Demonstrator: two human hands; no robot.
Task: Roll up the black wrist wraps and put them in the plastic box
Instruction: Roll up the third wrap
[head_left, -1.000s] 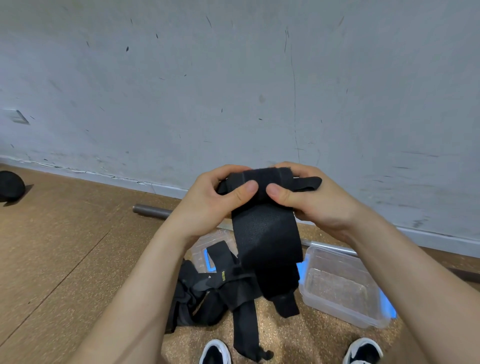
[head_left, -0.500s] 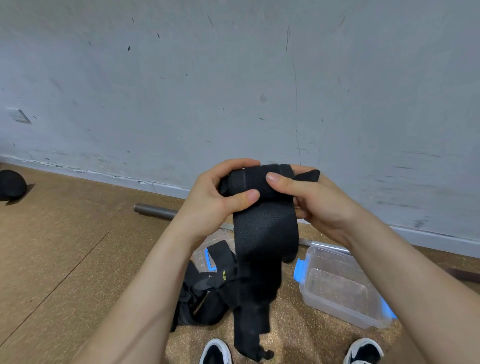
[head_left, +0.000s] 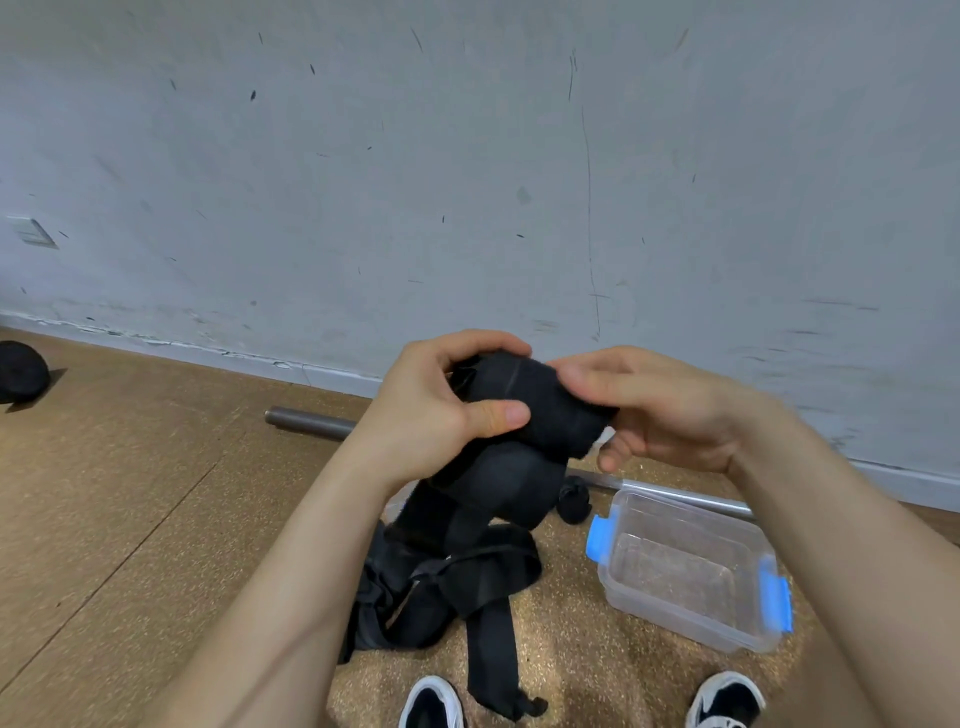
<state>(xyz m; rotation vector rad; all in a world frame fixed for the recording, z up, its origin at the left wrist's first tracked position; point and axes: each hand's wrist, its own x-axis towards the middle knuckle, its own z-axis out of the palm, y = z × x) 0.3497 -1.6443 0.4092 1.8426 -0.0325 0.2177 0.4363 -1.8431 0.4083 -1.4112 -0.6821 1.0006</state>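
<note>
The wrap (head_left: 524, 400) and the pile (head_left: 447, 587) are plain black. The box (head_left: 670, 621) is clear with blue clips (head_left: 600, 535). The floor (head_left: 130, 493) is speckled tan, the wall (head_left: 467, 156) pale grey with dark scuffs, the shoes (head_left: 431, 706) black and white.

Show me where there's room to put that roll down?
Inside the box, which looks empty. Also the bare floor left of the pile, below the bar. It's tight between pile and box.

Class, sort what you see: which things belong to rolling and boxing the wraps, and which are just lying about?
In the job: left hand, right hand, wrist wrap they hold, loose wraps on floor, plastic box.
Lying about: metal bar, black round object at far left.
</note>
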